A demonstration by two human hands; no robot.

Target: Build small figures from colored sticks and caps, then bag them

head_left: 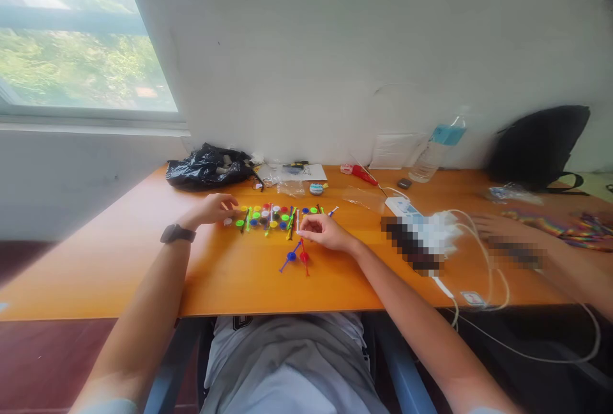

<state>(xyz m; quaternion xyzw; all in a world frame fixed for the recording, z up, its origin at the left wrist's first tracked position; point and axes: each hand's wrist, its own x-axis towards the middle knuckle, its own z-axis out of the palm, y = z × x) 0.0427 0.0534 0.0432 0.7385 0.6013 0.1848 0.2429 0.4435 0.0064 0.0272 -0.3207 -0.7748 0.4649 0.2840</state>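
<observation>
A row of small coloured plastic discs and sticks lies on the table in front of me, with a green disc near its left end. My left hand, wearing a dark watch, rests at that end with its fingers apart, close to a white disc. At the row's right part my right hand has thumb and finger pinched at the lower end of a white stick. Just below that hand lie a blue disc with a blue stick and a red disc with a red stick.
Along the wall are a black plastic bag, a red-handled tool, a water bottle and a black backpack. A white power strip with cables lies to the right. Another person's arm reaches in from the right.
</observation>
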